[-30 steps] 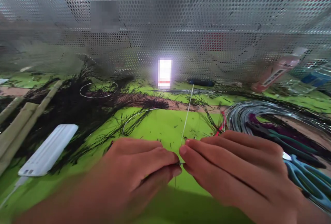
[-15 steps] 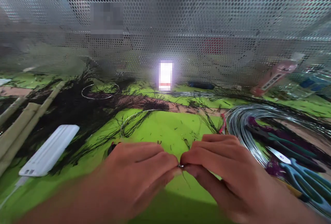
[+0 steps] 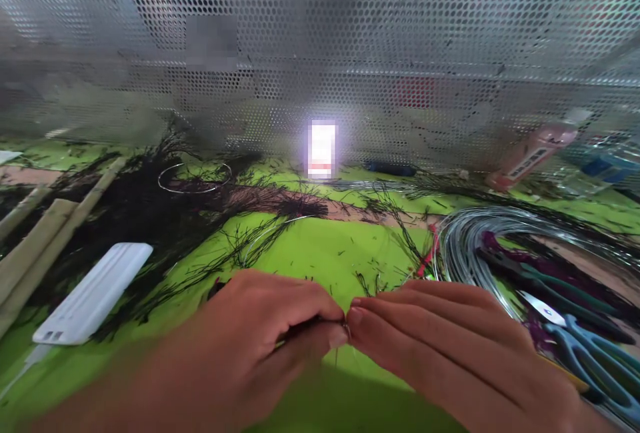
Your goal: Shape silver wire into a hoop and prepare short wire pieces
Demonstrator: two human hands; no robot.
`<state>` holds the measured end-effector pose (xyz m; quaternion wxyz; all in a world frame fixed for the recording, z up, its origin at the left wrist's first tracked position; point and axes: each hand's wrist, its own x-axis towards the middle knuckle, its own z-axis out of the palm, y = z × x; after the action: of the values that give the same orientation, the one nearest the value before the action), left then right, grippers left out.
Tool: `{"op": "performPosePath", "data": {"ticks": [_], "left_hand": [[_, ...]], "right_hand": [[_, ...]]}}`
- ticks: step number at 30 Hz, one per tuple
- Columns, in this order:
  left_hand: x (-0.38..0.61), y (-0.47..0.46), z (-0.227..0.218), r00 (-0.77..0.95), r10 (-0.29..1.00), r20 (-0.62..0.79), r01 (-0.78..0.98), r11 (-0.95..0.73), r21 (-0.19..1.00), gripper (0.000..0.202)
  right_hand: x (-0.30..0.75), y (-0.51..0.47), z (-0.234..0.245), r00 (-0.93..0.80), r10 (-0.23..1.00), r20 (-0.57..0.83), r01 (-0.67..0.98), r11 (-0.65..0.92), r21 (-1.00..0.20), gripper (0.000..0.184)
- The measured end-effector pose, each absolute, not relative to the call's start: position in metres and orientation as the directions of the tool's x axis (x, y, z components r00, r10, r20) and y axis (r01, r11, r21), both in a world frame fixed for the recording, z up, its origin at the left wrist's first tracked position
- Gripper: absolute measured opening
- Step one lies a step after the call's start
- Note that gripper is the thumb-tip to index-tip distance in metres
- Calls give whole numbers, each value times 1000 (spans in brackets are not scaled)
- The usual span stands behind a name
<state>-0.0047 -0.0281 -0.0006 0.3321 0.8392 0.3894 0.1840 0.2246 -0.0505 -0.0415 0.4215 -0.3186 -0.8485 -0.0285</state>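
My left hand (image 3: 280,326) is closed in a pinch, thumb against forefinger, on a thin wire (image 3: 349,332) at the centre of the view. Opposite it, my right hand (image 3: 445,346) is closed too, its fingertips meeting the same spot; its thumb is hidden behind the fingers. Only a tiny length of the wire shows between the fingertips, with fine strands hanging below. Behind my left hand, a thin pale wire arc (image 3: 260,236) lies among black strands; whether it joins the held wire I cannot tell.
Black wiry strands (image 3: 145,220) and a white power bank (image 3: 95,293) lie left. A coil of silvery wire (image 3: 463,246), pliers (image 3: 555,286) and blue-handled scissors (image 3: 590,360) lie right. A bright phone screen (image 3: 323,146) stands against perforated metal (image 3: 320,33); a pink bottle (image 3: 535,156) leans nearby.
My right hand has turned over, its back now more upward and its fingers laid together, hiding the thumb. My left hand keeps its pinch, thumb slightly lower.
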Motion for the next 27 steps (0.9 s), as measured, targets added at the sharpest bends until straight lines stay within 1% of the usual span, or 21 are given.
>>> {"op": "performPosePath", "data": {"ticks": [2, 4, 6, 9, 11, 13, 16, 18, 20, 21, 22, 24, 26, 27], "left_hand": [[-9, -30, -2, 628, 778, 0, 575, -464, 673, 29], [-12, -32, -4, 626, 779, -43, 611, -455, 648, 27], [-13, -31, -6, 641, 765, -61, 619, -469, 629, 25], [-12, -28, -6, 675, 736, -49, 597, -507, 622, 21], [-11, -25, -7, 696, 718, -29, 579, -536, 614, 22], [-12, -24, -8, 707, 707, 6, 575, -580, 577, 21], [-12, -27, -11, 725, 680, 109, 572, -683, 455, 24], [-9, -30, -13, 747, 633, 203, 549, -759, 350, 35], [-5, -33, -13, 765, 583, 275, 528, -811, 252, 46], [-2, -34, -13, 768, 562, 307, 516, -827, 222, 49], [0, -34, -13, 765, 550, 335, 506, -835, 214, 48], [2, -33, -14, 744, 559, 366, 492, -829, 266, 40], [3, -32, -14, 709, 602, 368, 493, -796, 351, 32], [3, -31, -14, 695, 624, 357, 499, -776, 386, 28]], "right_hand": [[222, -54, -42, -368, 519, 771, 575, 779, -249, 28], [221, -52, -41, -364, 511, 778, 572, 782, -246, 26], [223, -45, -38, -403, 490, 773, 544, 808, -228, 23], [227, -32, -34, -497, 407, 766, 438, 880, -184, 14], [228, -26, -32, -538, 399, 742, 393, 898, -198, 9], [228, -25, -32, -544, 442, 713, 401, 883, -242, 4], [225, -30, -33, -512, 526, 679, 430, 841, -327, 11], [221, -35, -30, -463, 619, 635, 462, 780, -423, 17], [218, -40, -25, -411, 732, 543, 487, 680, -548, 25], [218, -41, -22, -397, 781, 483, 490, 625, -608, 28], [217, -42, -18, -392, 816, 424, 485, 575, -659, 30], [219, -43, -14, -392, 839, 378, 460, 534, -709, 26], [222, -41, -13, -373, 817, 439, 440, 573, -692, 15], [224, -41, -14, -359, 790, 497, 440, 613, -656, 11]]}}
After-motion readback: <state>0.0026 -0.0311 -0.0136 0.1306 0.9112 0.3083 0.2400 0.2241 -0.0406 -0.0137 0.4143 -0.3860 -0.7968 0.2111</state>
